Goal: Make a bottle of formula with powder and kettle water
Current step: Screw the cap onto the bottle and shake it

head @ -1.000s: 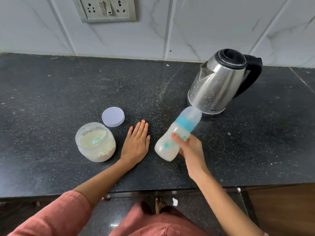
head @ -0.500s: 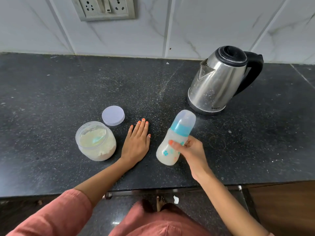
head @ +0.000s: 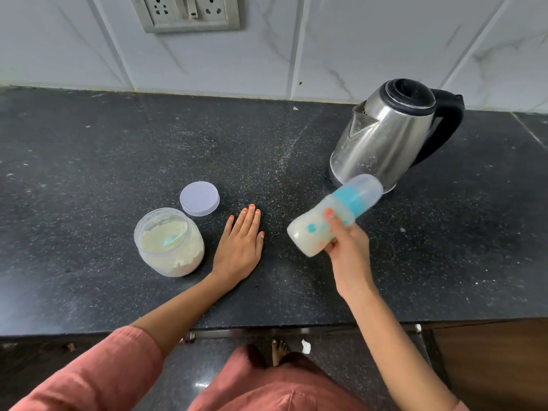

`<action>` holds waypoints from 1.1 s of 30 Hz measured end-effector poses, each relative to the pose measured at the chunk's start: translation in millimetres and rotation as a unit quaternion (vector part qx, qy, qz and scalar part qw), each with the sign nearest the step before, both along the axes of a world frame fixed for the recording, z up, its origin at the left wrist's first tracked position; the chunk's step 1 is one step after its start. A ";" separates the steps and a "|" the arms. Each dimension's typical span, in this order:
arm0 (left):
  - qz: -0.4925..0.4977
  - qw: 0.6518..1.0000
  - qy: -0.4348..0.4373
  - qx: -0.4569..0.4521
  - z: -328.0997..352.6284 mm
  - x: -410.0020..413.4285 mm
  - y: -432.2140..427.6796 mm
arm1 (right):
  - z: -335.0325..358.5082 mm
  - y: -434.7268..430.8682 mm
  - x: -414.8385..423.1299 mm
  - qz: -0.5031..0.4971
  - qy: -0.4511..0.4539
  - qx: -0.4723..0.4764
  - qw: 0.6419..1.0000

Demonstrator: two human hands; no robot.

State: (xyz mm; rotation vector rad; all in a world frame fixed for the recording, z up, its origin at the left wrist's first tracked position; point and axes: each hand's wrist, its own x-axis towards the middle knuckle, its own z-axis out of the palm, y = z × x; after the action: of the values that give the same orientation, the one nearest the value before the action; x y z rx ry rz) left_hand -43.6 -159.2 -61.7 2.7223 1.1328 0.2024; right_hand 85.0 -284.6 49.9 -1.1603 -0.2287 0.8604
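Note:
My right hand (head: 347, 247) grips a baby bottle (head: 314, 229) with a teal collar and clear cap, lifted off the counter and tilted with its top toward the upper right; milky liquid fills its lower part. My left hand (head: 241, 246) rests flat, fingers straight, on the black counter (head: 89, 161). Left of that hand stands an open clear jar of formula powder (head: 169, 247) with a blue scoop inside. The jar's pale lid (head: 199, 198) lies just behind it. A steel kettle (head: 391, 134) with a black handle stands at the back right, lid closed.
A wall socket plate (head: 186, 11) sits on the tiled wall above the counter. The counter's front edge runs across the lower part of the view, with a dark floor and my foot (head: 278, 350) below it. A wooden cabinet front (head: 492, 366) shows at the lower right.
The bottle in my right hand went from tilted to nearly upright and is tilted again, top swung toward the kettle. My left hand stayed flat on the counter.

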 end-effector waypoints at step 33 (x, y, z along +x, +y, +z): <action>0.002 1.000 0.004 -0.006 2.2 0.2 -0.7 | -0.3 -18.3 -6.5 0.146 -0.118 -0.062 0.980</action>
State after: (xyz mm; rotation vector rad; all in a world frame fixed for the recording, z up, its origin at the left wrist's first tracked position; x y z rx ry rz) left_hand -43.4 -159.9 -59.5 2.7135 1.1375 0.1866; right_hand 78.6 -303.0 49.6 -1.3683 -0.5580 1.0034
